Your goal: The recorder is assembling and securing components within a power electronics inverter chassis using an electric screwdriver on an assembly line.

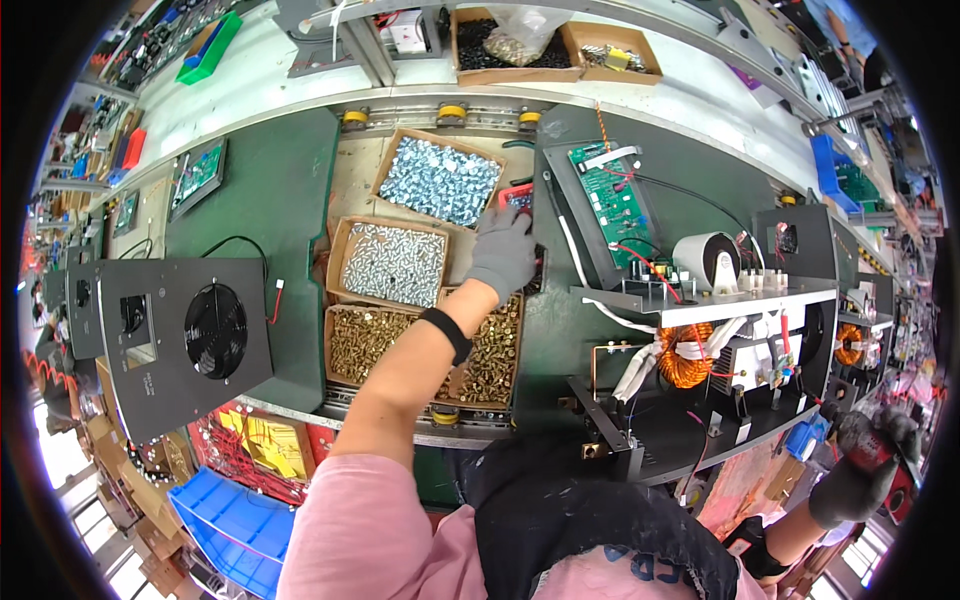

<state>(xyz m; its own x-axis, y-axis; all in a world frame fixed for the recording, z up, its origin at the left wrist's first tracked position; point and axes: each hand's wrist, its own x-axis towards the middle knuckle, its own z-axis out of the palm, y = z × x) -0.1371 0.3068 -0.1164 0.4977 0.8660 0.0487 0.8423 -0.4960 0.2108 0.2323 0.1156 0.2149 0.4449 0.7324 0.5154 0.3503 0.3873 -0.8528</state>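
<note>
My left hand, in a grey glove with a black wristband, reaches over the parts boxes. Its fingers point apart at the near edge of a small red tray; their tips are partly hidden. Nothing shows in its grasp. At the far right, low down, my right hand in a dark glove is closed around a red and black power screwdriver. Beside the left hand lie cardboard boxes of bluish nuts, silver screws and brass-coloured bolts.
On the right stands an open unit with a green circuit board, a copper coil and loose wires. A black fan panel stands at left. A blue crate sits below the bench; boxes of black parts are at the back.
</note>
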